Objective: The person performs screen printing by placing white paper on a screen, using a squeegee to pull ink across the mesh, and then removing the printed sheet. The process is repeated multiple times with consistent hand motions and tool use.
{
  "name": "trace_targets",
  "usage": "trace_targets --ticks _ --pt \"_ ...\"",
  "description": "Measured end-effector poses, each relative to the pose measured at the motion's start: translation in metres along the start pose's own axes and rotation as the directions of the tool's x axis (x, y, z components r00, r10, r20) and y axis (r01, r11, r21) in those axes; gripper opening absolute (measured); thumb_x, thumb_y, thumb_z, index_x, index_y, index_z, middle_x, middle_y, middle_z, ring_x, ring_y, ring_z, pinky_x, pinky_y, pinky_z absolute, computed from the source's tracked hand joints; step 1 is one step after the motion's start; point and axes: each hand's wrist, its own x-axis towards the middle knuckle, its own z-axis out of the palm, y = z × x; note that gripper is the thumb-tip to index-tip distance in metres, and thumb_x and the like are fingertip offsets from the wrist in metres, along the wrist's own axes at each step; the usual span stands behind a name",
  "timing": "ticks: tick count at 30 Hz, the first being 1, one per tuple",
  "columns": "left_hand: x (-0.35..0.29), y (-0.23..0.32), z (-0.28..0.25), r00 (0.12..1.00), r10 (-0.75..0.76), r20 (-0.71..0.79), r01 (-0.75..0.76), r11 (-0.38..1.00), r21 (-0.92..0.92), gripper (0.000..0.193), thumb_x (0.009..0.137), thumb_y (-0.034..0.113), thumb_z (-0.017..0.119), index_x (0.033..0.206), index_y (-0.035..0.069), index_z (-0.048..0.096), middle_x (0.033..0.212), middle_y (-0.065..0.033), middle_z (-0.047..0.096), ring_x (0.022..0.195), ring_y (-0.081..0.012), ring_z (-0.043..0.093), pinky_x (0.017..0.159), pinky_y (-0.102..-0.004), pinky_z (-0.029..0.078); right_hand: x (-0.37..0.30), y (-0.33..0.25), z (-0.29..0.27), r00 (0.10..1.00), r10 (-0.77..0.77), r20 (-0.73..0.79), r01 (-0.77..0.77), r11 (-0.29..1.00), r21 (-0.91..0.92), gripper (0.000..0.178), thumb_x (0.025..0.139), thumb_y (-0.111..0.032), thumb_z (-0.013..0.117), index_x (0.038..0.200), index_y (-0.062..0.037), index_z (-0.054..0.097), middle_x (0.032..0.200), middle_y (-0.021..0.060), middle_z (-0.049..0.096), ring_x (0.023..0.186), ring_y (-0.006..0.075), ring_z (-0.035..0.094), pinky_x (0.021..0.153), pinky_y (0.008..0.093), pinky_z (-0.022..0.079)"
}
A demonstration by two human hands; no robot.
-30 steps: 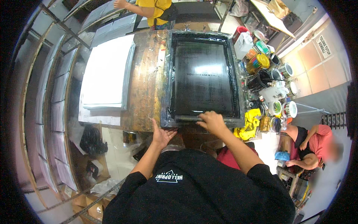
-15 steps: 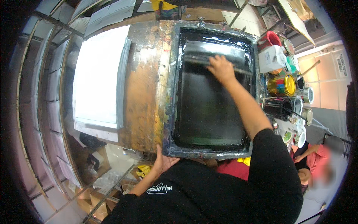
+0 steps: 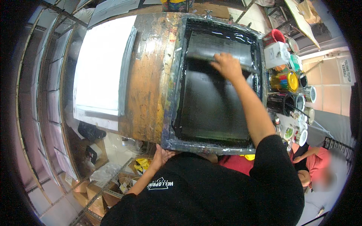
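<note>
A screen-printing frame (image 3: 168, 113) with a dark, wet mesh lies on the table before me. My right hand (image 3: 227, 67) is closed on a long squeegee (image 3: 199, 58) that spans the mesh in its far part. Some of the squeegee's middle is hidden by that hand, and its edge is slightly blurred. Beyond it the mesh looks lighter grey; on my side it is darker, with ink along the borders. At the frame's near left corner my left hand (image 3: 162, 156) grips the edge, its fingers partly hidden.
A stack of white sheets (image 3: 103, 67) lies on the stained wooden table (image 3: 145, 86) to the left. Ink cans, among them a yellow-lidded can (image 3: 291, 81), and a white jug (image 3: 277, 54) crowd the right side. Racks (image 3: 56, 83) stand far left. Another person (image 3: 318, 162) sits lower right.
My right hand has drawn the squeegee a little toward me across the mesh. The lighter strip behind it has grown. My left hand stays at the corner; the whole view has shifted slightly.
</note>
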Motion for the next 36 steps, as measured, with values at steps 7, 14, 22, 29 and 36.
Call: trace_targets --ticks 7,14,22,29,36 --pt "-0.017 0.022 0.019 0.982 0.181 -0.059 -0.180 0.983 0.026 0.112 0.088 0.091 0.023 0.154 0.000 0.028 0.137 -0.0187 0.057 0.124 -0.0296 0.058 0.110 -0.0441 0.041 -0.190 -0.142 -0.120 0.969 0.074 0.237 -0.110 0.983 0.145 0.044 0.088 -0.044 0.073 0.104 -0.0071 0.056 0.095 0.0140 0.064 0.082 0.0349 0.068 0.066 0.0482 0.058" --pt "-0.068 0.135 0.092 0.543 0.715 0.441 -0.698 0.676 -0.237 0.122 0.083 0.094 0.023 0.152 -0.007 0.033 0.149 -0.0250 0.049 0.142 -0.0384 0.045 0.121 -0.0530 0.027 -0.167 -0.175 -0.269 0.958 -0.041 -0.285 0.025 0.998 -0.059 0.034 0.088 -0.037 0.070 0.100 -0.0068 0.061 0.094 0.0118 0.063 0.095 0.0313 0.060 0.090 0.0502 0.044" --pt "0.063 0.037 0.100 0.649 0.681 0.338 0.015 -0.457 0.890 0.101 0.090 0.085 0.033 0.163 0.015 0.029 0.167 -0.0290 0.016 0.156 -0.0474 0.004 0.115 -0.0756 -0.008 -0.089 -0.147 -0.337 0.858 -0.034 -0.513 -0.016 0.996 -0.092 0.041 0.090 -0.038 0.057 0.083 0.0012 0.064 0.077 0.0204 0.066 0.080 0.0376 0.066 0.077 0.0532 0.047" --pt "0.080 0.011 0.094 0.803 0.534 0.265 0.003 -0.448 0.894 0.118 0.087 0.089 0.033 0.157 -0.006 0.030 0.166 -0.0251 0.024 0.158 -0.0368 0.009 0.115 -0.0730 -0.016 -0.045 -0.146 -0.377 0.828 0.043 -0.560 -0.039 0.999 0.020 0.043 0.086 -0.033 0.055 0.071 0.0076 0.060 0.068 0.0251 0.060 0.065 0.0385 0.061 0.067 0.0467 0.048" --pt "0.058 0.110 0.143 0.462 0.805 0.373 -0.498 -0.113 0.860 0.067 0.085 0.032 0.082 0.139 -0.001 0.058 0.137 -0.0208 0.064 0.121 -0.0355 0.066 0.103 -0.0470 0.051 -0.024 -0.136 -0.397 0.823 -0.055 -0.566 0.084 0.996 0.027 0.045 0.086 -0.035 0.054 0.073 0.0074 0.060 0.067 0.0241 0.059 0.063 0.0383 0.057 0.065 0.0477 0.046"
